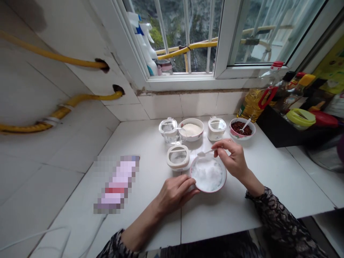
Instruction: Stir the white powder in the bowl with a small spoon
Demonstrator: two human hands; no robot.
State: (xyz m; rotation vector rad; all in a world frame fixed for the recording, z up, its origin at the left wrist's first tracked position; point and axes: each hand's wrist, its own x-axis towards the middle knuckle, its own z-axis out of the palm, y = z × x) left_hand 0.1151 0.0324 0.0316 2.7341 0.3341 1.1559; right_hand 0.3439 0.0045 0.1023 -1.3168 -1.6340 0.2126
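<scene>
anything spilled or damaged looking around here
I see no spill beside the bowl. The wall looks odd, though: yellow pipes enter ragged holes, and the strip below the window frame looks rough and brown-stained.

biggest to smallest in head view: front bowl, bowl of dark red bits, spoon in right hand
1. Front bowl, though nearer the camera
2. Bowl of dark red bits
3. Spoon in the right hand, partly covered

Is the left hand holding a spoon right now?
No, the right hand holds the small white spoon, while the left hand steadies the bowl of white granules.
</scene>
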